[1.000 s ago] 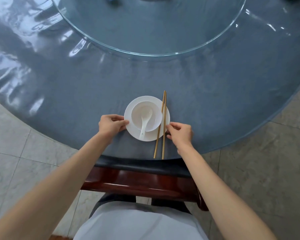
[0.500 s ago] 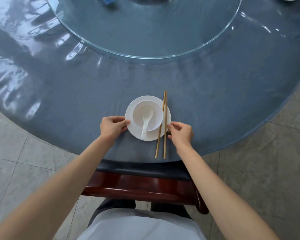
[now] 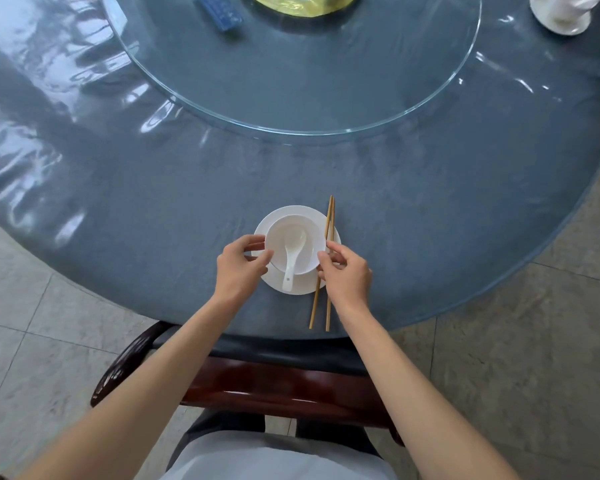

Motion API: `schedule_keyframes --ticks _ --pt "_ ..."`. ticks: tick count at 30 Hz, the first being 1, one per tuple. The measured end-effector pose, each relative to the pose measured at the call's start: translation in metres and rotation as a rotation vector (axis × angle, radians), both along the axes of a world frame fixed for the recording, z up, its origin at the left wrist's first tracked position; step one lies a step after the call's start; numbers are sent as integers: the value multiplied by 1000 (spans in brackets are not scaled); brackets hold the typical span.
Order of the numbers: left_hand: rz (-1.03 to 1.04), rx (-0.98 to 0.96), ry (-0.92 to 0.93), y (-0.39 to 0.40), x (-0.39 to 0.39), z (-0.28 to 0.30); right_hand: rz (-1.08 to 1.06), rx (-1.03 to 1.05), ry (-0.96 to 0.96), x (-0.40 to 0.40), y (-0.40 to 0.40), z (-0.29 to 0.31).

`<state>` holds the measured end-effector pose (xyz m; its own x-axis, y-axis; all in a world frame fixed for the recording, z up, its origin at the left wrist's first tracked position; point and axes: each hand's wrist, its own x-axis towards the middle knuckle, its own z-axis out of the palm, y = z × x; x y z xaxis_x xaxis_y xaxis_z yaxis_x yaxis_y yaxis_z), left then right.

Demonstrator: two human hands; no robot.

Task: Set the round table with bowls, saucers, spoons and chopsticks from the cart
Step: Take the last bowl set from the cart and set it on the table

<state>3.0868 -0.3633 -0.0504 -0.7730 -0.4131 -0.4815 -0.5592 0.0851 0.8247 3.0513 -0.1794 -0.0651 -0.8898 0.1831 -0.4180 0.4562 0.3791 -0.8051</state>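
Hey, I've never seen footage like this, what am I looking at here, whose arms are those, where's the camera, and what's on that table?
There is no machine here. The camera sits on a person's head and looks forward and down, so the two bare arms are the wearer's own. They stand behind a wooden chair at a round table with a glass turntable in its middle. In front of them a white saucer carries a bowl with a spoon in it, its handle poking over the rim. A pair of chopsticks lies along the saucer's right side. The left hand and right hand touch the bowl's two sides with their fingertips, apparently adjusting it. More white crockery sits far right.
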Motion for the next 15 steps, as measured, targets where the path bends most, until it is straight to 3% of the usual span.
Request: schedule_keyframes --ticks 5,7,9,11,15 --pt "5 -38 -6 -5 2 -5 24 -6 -48 0 0 8" --pt "27 -10 -21 -6 1 -5 77 83 3 2 0 16" --pt "47 22 -27 -5 1 -5 202 236 157 7 -2 23" --pt "51 30 -28 -5 1 -6 378 257 297 13 -8 27" --pt "52 45 -24 -5 2 -8 719 344 273 21 -18 28"
